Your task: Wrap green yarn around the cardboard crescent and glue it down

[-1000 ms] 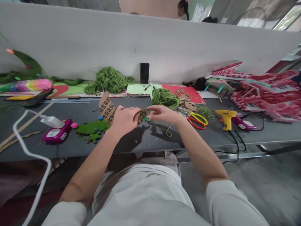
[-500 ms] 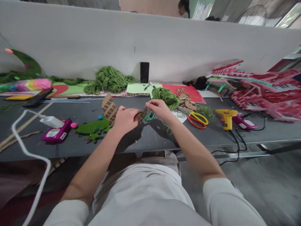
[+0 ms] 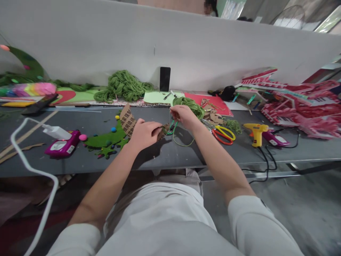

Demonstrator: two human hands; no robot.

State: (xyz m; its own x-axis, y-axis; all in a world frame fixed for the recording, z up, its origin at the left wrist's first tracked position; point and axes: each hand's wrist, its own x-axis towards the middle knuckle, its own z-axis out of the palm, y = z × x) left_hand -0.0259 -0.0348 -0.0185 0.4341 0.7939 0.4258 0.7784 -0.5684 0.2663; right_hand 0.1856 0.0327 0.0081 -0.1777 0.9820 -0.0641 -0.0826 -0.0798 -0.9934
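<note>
My left hand (image 3: 145,134) is closed around a curved piece of brown cardboard (image 3: 126,120) with printed characters. The cardboard's other end pokes out past my fingertips, with some green yarn at its tip. My right hand (image 3: 183,116) is pinched on a strand of green yarn (image 3: 183,145), a little right of that end. The strand hangs in a loop below my right hand. Green-handled scissors (image 3: 172,127) lie between and just beyond my hands. A skein of green yarn (image 3: 190,106) rests behind my right hand.
Left of my hands lie a green felt crescent (image 3: 106,139) with pompoms and a purple device (image 3: 62,145). On the right are red-and-yellow-handled scissors (image 3: 223,135) and a yellow glue gun (image 3: 256,133) with its cord. A phone (image 3: 164,79) leans on the white partition (image 3: 106,42).
My right hand has moved up and slightly right, away from the cardboard's end, drawing the yarn strand with it. My left hand keeps hold of the cardboard. The view has shifted slightly.
</note>
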